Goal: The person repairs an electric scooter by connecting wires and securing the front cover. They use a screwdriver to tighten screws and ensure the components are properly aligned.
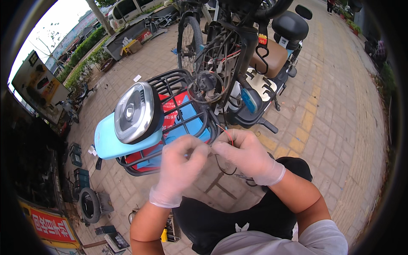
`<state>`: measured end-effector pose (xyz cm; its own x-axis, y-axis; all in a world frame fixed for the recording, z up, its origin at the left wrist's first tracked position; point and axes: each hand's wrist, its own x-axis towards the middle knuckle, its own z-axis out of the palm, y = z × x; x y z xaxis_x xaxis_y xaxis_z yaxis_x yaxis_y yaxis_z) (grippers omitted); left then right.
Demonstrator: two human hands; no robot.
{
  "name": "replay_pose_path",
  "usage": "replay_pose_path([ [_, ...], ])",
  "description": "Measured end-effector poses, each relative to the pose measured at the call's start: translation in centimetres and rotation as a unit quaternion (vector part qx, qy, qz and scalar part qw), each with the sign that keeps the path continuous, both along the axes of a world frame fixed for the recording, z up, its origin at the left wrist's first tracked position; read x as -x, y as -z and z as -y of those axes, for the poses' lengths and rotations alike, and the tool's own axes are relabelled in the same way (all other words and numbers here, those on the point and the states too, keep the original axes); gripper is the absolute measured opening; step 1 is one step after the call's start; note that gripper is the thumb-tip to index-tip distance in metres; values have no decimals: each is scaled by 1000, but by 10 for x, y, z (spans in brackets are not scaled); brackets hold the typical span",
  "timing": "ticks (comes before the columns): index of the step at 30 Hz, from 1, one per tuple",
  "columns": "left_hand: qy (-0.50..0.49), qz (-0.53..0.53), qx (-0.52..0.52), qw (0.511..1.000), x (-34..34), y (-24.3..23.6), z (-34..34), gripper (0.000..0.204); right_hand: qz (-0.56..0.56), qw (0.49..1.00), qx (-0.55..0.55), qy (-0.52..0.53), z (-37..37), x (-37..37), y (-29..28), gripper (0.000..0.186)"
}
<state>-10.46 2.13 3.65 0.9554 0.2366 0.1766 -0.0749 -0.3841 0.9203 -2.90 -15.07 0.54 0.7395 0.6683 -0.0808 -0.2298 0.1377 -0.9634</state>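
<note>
Centrally placed: thin red wire (231, 137), seemingly light, limp and easily nicked, best held just short of its tip; gloved right hand (245, 154), pinching it; gloved left hand (180, 165), fingertips closed alongside, contents hidden; headlight unit (132, 112), left of frame centre.

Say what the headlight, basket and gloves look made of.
Headlight: clear and glossy, probably plastic, judging by its reflections; edged in chrome-like silver. Basket: satin black bars, metal or plastic unclear. Gloves: thin translucent film, likely vinyl or latex, wrinkled near the wrists.
</note>
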Motion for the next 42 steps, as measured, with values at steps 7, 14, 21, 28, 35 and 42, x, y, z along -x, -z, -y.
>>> replay_pose_path([
  [7, 20, -140, 267, 953, -2, -8, -8, 21, 404, 904, -41, 132, -11, 4, 11, 18],
  [14, 10, 147, -98, 984, 7, 1, -6, 21, -30, 1000, -3, 1, 2, 1, -7, 27],
  [21, 68, 310, -343, 884, -2, 10, -15, 34, -141, 986, -37, -86, 5, -4, -3, 29],
  [28, 59, 232, -269, 933, 5, 9, -10, 22, 57, 998, -5, -9, 1, 1, 2, 20],
  [35, 22, -56, 71, 996, 11, -2, -7, 10, 589, 797, 7, 134, 0, -7, 12, 16],
  [42, 6, -127, 138, 982, 12, -11, -9, 11, 350, 934, 6, 70, 2, 1, -1, 17],
])
